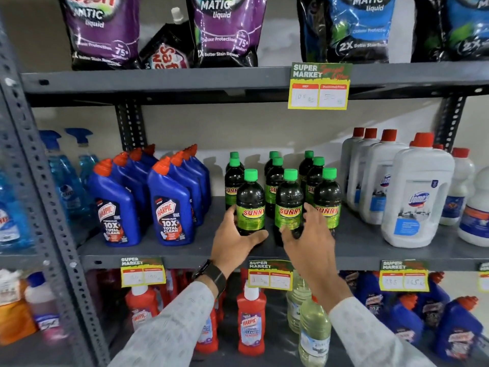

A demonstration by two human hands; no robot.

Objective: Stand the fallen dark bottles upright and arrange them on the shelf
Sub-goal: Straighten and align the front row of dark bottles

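Several dark bottles with green caps and green "SUNNY" labels stand upright in three rows on the middle grey shelf (185, 250). My left hand (232, 242) wraps the base of the front-left dark bottle (250, 202). My right hand (308, 239) curls around the lower part of the front-middle dark bottle (289, 205), thumb on its left side and fingers toward the front-right dark bottle (328, 197). The hands hide the bases of both held bottles. No bottle lies on its side in view.
Blue Harpic bottles (172, 205) stand just left of the dark bottles, white Domex jugs (415, 197) just right. The upper shelf holds detergent pouches (225, 30). Red and clear bottles fill the lower shelf. Price tags (318, 86) hang on the shelf edges. A perforated upright (39, 181) stands left.
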